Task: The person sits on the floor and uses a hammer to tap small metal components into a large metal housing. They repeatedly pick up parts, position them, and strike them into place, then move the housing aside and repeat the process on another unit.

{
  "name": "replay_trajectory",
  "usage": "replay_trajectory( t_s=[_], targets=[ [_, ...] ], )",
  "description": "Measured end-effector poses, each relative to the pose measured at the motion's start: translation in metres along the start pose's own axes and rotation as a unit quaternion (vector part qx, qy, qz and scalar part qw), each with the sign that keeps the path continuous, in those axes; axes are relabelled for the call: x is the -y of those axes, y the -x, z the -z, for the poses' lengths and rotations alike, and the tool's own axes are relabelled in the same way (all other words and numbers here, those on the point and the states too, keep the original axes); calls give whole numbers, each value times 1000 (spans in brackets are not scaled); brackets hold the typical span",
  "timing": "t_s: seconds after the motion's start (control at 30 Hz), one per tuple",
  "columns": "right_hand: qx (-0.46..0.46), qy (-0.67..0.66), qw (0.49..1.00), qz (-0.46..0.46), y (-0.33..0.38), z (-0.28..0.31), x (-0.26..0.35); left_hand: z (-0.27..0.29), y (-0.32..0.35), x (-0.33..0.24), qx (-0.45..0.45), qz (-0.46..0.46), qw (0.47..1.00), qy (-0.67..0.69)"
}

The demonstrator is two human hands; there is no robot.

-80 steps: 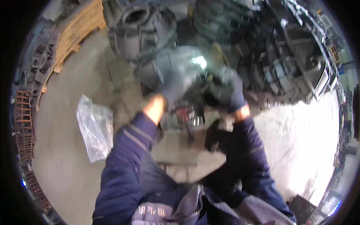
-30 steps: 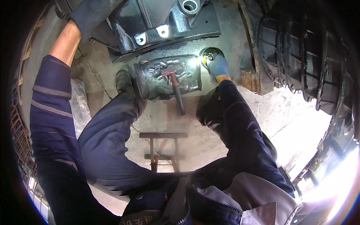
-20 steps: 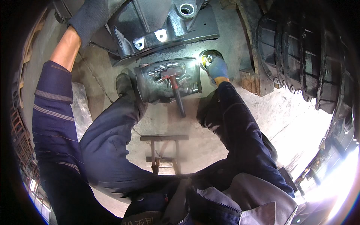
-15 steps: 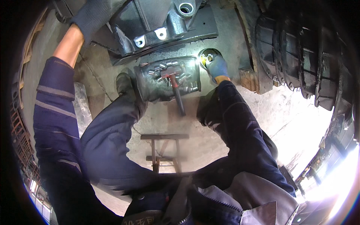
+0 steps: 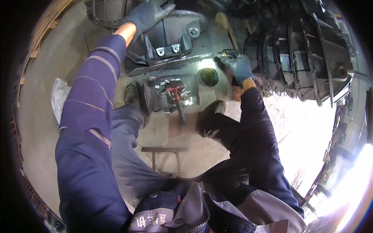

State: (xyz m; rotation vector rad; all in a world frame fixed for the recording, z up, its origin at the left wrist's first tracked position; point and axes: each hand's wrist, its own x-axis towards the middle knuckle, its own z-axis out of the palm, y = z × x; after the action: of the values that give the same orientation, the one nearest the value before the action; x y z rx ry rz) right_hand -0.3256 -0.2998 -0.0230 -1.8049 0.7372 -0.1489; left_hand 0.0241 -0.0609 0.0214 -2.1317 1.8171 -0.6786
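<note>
My left hand (image 5: 145,17), in a dark grey glove, is over the upper left of a big black metal casting (image 5: 171,33); its visible fingers are stretched out, and nothing shows in it. Contact with the casting cannot be made out. My gloved right hand (image 5: 240,65) is raised to the right of the casting, closed on a small shiny metal piece (image 5: 221,54), mostly hidden by the fingers. Below and left of that hand, a round bowl (image 5: 208,77) with yellowish liquid stands on the floor. A red-headed hammer (image 5: 176,95) lies among several metal cylinders (image 5: 163,83) on a dark sheet (image 5: 153,103).
Ribbed black castings (image 5: 287,58) are stacked at the right. Another dark casting (image 5: 105,11) lies at the upper left. A low stool (image 5: 165,149) stands between my legs. Clear plastic wrap (image 5: 60,97) lies on the floor at the left.
My right hand has risen from the bowl and moved right, with the small metal piece in it. My left hand has shifted right across the casting. The view has shifted too.
</note>
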Motion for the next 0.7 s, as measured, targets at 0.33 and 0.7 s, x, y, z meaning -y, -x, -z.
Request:
replay_trajectory(
  t_s=[0.33, 0.7],
  targets=[
    [3, 237, 960, 150, -18, -22, 156, 53, -3, 3, 157, 290, 836, 439],
    [44, 400, 893, 205, -59, -56, 144, 46, -1, -4, 83, 305, 841, 439]
  ],
)
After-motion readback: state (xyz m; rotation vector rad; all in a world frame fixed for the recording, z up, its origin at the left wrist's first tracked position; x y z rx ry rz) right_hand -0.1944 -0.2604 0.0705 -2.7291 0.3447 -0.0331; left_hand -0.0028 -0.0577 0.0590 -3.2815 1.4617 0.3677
